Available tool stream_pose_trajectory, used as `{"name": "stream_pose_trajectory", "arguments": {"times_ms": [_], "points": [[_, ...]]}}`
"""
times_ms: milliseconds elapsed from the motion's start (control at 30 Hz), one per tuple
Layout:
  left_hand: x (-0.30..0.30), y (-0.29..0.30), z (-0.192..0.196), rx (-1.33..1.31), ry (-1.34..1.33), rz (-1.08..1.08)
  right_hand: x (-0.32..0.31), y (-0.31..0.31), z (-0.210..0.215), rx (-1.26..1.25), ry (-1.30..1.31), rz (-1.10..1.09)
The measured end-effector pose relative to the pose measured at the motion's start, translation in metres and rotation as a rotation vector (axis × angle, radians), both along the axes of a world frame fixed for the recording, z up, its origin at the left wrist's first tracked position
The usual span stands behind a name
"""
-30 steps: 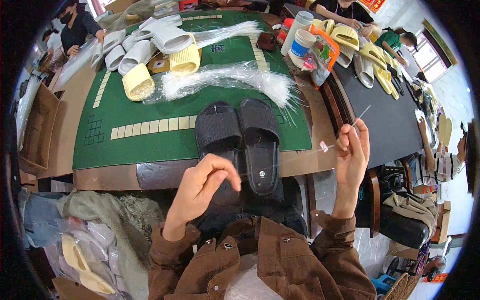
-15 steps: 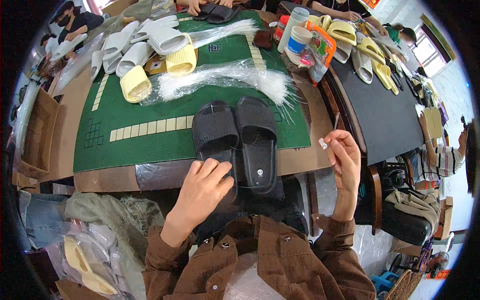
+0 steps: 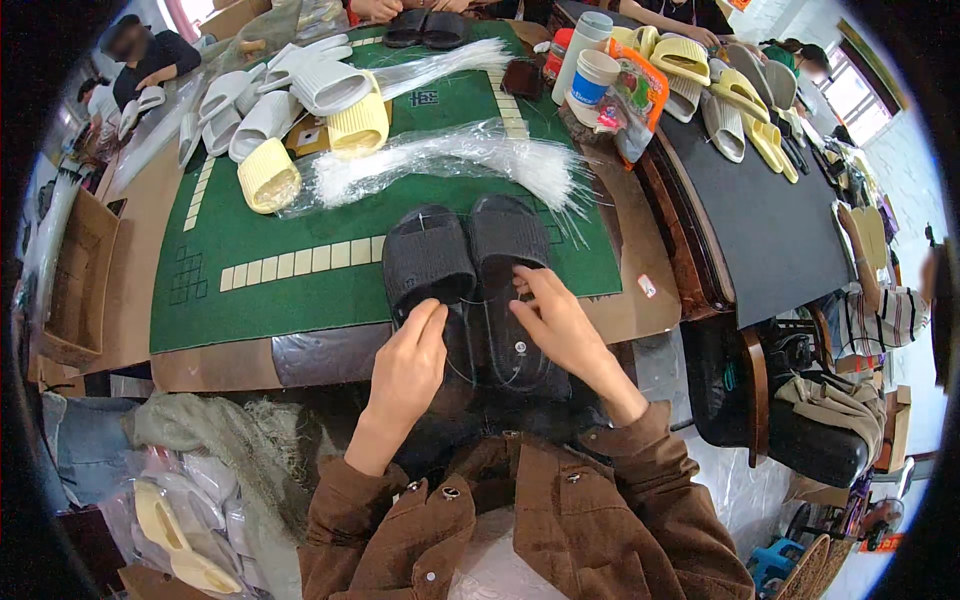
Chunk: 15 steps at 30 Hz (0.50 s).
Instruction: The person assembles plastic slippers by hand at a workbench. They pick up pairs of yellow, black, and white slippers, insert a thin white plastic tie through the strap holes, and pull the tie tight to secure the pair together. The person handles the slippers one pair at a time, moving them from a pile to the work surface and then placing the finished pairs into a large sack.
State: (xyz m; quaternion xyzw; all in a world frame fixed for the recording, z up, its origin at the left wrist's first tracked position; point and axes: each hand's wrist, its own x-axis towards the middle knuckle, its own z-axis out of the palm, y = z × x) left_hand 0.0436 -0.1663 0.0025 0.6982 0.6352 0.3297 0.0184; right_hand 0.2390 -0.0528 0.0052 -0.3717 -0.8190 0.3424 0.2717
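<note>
- Both hands work at the near edge of the counter [image 3: 330, 355], over a pair of black slide sandals [image 3: 470, 280] laid side by side, toes pointing far.
- Left hand [image 3: 410, 365] has its fingers curled and pinched together at the heel end of the left sandal; it seems to nip something thin, though what exactly cannot be made out.
- Right hand [image 3: 560, 325] lies half open across the right sandal, fingertips pressing on the strap and footbed, probably to keep the pair steady and aligned.
- A fine clear strand appears to loop across the footbeds, but it is too thin to trace.
- Sandals sit half on the green mat [image 3: 280, 230], half over the counter's near rim, close to the body, which puts them in easy reach.
- Just beyond lies a bundle of clear plastic ties [image 3: 450, 160], handy for picking from.
- Cream and white slides [image 3: 290, 110] are heaped at the far left; cups and a bottle [image 3: 590, 60] stand far right.
- Heel ends of the sandals are hidden by the hands and brown jacket sleeves [image 3: 560, 510].
- Other people at the far edge are cut off.
</note>
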Motion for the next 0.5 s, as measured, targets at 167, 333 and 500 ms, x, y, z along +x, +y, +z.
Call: {"name": "stream_pose_trajectory", "arguments": {"times_ms": [167, 333, 500], "points": [[0.005, 0.018, 0.004, -0.148, -0.146, 0.075, -0.029, 0.007, -0.008, 0.339, -0.249, -0.002], [0.008, 0.042, -0.012, -0.152, 0.079, 0.060, -0.043, 0.028, -0.031, 0.283, -0.337, -0.034], [0.003, 0.069, 0.006, -0.519, 0.009, 0.002, -0.035, 0.047, -0.050, 0.265, -0.338, 0.106]]}}
